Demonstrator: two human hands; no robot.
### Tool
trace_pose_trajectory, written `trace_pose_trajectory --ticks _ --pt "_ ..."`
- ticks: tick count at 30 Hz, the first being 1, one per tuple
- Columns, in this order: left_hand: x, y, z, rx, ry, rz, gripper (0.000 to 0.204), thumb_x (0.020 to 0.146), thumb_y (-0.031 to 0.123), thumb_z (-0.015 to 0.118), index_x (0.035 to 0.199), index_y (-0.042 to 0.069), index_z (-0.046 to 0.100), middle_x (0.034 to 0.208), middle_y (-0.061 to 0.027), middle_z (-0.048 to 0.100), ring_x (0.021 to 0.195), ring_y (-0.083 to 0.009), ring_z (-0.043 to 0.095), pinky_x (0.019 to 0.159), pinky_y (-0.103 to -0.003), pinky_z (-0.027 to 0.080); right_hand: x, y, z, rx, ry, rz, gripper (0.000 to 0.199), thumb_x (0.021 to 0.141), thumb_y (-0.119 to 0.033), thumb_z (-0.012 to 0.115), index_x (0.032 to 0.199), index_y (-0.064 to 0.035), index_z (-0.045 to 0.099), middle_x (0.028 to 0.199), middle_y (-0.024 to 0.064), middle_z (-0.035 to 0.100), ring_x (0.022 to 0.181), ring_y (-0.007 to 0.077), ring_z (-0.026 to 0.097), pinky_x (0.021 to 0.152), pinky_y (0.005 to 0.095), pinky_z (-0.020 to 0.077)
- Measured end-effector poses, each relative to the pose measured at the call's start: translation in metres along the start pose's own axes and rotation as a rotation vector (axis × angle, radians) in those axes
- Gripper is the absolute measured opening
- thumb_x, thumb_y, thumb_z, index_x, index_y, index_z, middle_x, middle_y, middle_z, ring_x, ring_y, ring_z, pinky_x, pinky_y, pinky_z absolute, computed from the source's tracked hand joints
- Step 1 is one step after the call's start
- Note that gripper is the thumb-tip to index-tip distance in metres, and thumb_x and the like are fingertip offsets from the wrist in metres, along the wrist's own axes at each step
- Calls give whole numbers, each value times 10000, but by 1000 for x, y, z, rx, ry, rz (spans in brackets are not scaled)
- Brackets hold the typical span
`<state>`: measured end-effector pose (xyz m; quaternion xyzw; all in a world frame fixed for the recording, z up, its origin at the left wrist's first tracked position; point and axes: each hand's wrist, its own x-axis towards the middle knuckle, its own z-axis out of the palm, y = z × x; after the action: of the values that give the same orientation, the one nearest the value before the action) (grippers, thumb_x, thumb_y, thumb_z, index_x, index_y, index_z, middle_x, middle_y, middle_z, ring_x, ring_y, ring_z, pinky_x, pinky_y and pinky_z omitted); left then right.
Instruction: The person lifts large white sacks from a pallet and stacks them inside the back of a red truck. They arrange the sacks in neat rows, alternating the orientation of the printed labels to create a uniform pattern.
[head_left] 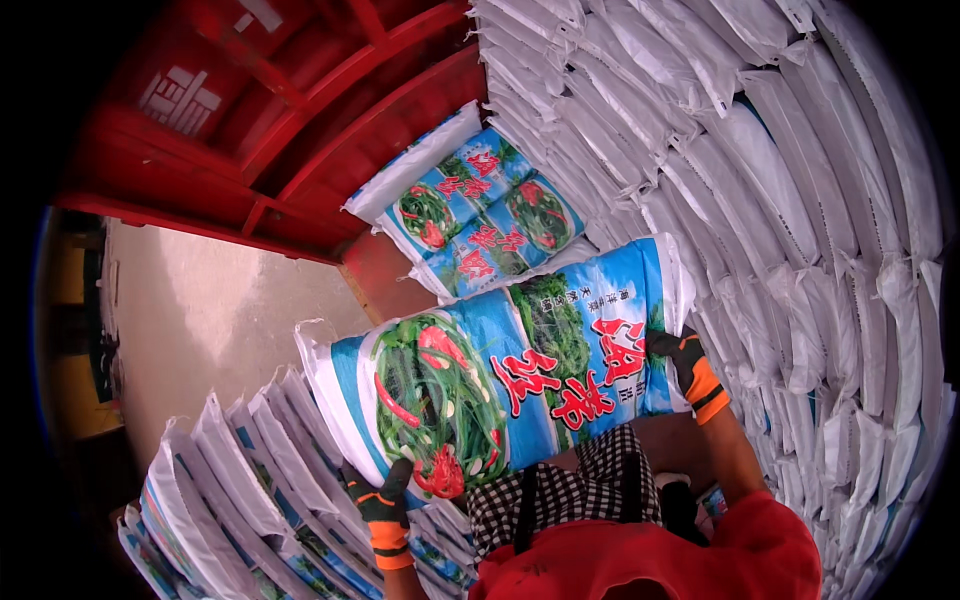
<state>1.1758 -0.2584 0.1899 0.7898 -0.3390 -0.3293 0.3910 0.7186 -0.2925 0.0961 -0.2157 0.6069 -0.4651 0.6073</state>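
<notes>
A large printed sack [470, 370], blue with green seaweed pictures and white ends, is held across the front of my body. My left hand [383, 505], in a dark glove with an orange cuff, grips its lower left corner, thumb on top. On the opposite end, my right hand [688, 368], in a matching glove, clasps the right edge. The fingers of both hands are partly hidden under the sack. Beyond it, two similar sacks [485, 205] lie side by side against the stacked wall, their printed faces up.
A tall wall of stacked white sacks [740, 180] rises along the right. Another stack [230, 470] stands at the lower left. The red ribbed metal side panel [270, 110] spans the upper left, with pale concrete ground [220, 310] visible below it.
</notes>
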Motion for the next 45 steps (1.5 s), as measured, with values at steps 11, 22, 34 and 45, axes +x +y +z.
trace_pose_trajectory --ticks 11,22,34,45 --pt "285 -125 225 -435 -156 -120 500 824 133 677 1259 16 460 1130 -75 571 951 -175 568 830 -321 468 378 -56 116 -1198 364 -212 582 768 -257 662 1256 2 477 1149 187 595 1032 290 584 889 355 449" --pt "446 -319 423 260 -486 101 934 768 316 707 1448 48 125 1473 -179 243 1350 -293 267 1084 -335 259 272 226 137 -1080 8 313 741 747 -474 692 1301 -49 444 1293 178 494 1201 317 463 994 377 378" --pt "112 -126 115 111 -130 94 710 806 311 677 1345 -11 345 1293 -245 457 1194 -353 464 986 -375 383 89 171 159 -410 -285 378 593 825 -79 671 1335 8 383 1311 145 457 1125 216 491 923 296 431" --pt "-105 81 -268 -104 992 295 616 846 11 520 1409 23 270 1354 -215 400 1232 -291 436 1031 -391 334 -50 -53 411 -586 -1187 -443 641 809 -56 660 1369 -16 352 1340 144 446 1243 237 425 1021 337 363"
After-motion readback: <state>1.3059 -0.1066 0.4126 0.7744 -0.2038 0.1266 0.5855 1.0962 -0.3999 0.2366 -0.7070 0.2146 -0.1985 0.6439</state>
